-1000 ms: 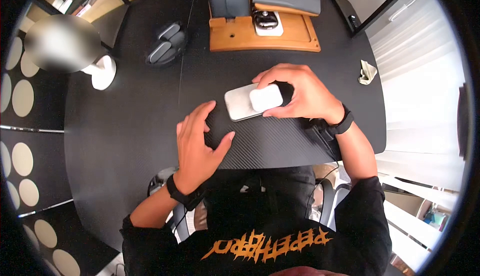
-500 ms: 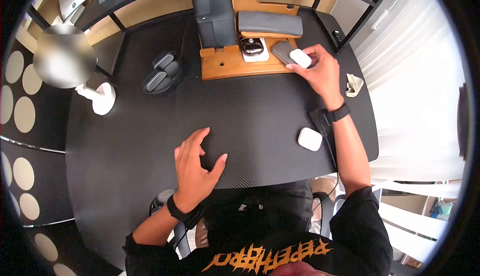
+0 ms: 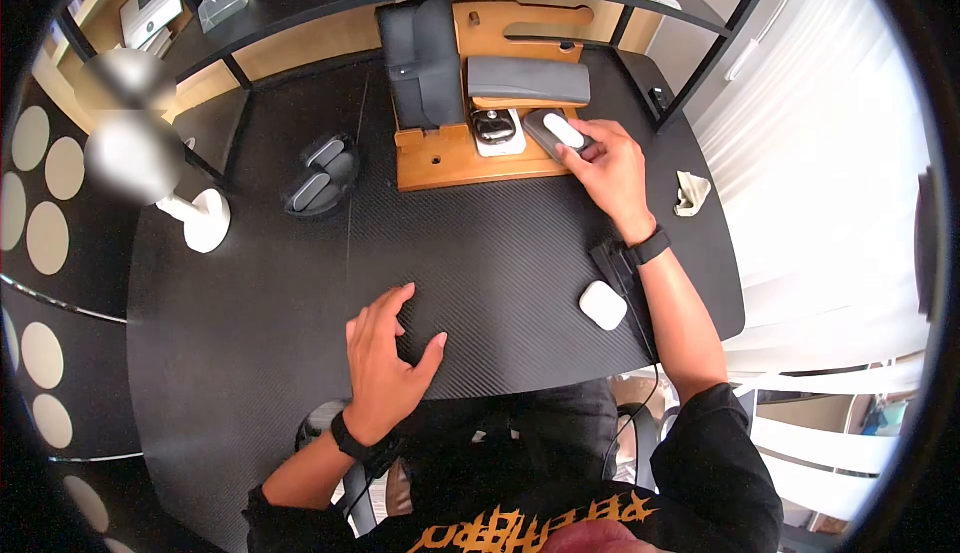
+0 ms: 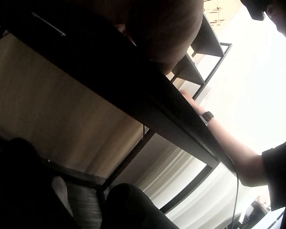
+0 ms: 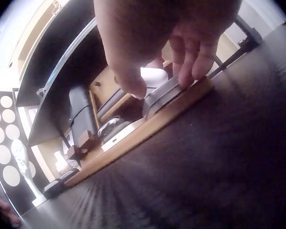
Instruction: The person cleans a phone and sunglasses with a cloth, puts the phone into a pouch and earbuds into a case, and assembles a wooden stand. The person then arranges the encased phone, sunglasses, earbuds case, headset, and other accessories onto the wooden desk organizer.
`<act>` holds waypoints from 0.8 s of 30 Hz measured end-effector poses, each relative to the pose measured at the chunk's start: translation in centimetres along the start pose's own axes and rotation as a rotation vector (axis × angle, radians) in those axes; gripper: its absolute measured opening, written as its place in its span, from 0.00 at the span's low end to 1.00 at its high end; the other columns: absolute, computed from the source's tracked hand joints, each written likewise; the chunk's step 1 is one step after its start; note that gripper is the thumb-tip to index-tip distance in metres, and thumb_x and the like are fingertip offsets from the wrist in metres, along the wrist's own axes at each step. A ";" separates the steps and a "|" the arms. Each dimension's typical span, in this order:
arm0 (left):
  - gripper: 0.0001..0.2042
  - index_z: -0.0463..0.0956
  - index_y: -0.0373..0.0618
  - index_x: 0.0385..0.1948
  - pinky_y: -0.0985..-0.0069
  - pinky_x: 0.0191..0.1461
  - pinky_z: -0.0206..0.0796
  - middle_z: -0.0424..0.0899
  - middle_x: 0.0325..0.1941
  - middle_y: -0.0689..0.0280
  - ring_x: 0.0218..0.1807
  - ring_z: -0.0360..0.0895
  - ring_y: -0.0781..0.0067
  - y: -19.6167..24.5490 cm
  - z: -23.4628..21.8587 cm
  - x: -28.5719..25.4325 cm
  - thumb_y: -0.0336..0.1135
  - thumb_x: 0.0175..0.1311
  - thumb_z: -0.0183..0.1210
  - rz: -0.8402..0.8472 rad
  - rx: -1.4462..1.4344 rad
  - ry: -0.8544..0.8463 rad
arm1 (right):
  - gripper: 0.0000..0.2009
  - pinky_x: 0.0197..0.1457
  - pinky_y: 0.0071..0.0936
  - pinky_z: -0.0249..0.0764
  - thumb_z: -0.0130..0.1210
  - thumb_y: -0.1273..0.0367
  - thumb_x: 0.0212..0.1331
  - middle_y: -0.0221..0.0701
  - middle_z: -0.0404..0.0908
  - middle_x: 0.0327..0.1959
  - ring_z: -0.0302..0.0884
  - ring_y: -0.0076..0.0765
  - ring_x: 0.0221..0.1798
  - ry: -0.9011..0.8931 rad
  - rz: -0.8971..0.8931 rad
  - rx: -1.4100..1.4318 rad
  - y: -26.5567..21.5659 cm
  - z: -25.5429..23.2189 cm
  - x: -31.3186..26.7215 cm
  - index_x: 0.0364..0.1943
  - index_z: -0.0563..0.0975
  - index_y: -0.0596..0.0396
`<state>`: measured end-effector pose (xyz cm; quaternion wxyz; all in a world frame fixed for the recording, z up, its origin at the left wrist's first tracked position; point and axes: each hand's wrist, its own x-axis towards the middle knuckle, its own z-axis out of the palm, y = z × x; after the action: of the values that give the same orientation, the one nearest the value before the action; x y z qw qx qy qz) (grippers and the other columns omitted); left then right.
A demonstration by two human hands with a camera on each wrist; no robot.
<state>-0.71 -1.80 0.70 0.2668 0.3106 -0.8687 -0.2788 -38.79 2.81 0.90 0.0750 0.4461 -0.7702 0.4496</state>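
Observation:
My right hand (image 3: 612, 175) pinches a dark grey flat slab (image 3: 545, 133) with a small white rounded piece (image 3: 563, 131) on top, at the right end of the wooden stand (image 3: 440, 175). In the right wrist view, the thumb and fingers of that hand (image 5: 167, 33) lie on either side of the grey slab (image 5: 163, 96) and the white piece (image 5: 154, 75). My left hand (image 3: 385, 365) is held at the desk's front part with fingers relaxed and apart, holding nothing. A white rounded case (image 3: 603, 305) lies on the desk beside my right forearm.
A black watch-like item on a white block (image 3: 500, 146) sits left of the slab. The stand also bears a black folded case (image 3: 420, 73) and a grey oblong case (image 3: 528, 81). Elsewhere are a black holder (image 3: 322, 178), a white lamp base (image 3: 207, 221), a crumpled cloth (image 3: 691, 194) and a cable.
My right hand has moved from the desk's middle to the stand, bringing the flat slab and small white piece onto it. The white case is now on the desk, let go. My left hand stays similarly posed.

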 end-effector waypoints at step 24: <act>0.31 0.77 0.43 0.64 0.63 0.61 0.63 0.81 0.66 0.59 0.43 0.74 0.63 0.3 0.5 -0.3 0.30 0.54 0.73 0.046 0.042 0.002 | 0.23 0.57 0.40 0.83 0.70 0.62 0.59 0.39 0.87 0.49 0.87 0.49 0.53 -0.099 -0.225 0.049 0.7 1.3 0.0 0.58 0.85 0.55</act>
<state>-0.91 -1.24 0.50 0.2677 0.2963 -0.8809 -0.2541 -38.95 1.95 -0.33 0.0758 0.5529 -0.7069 0.4345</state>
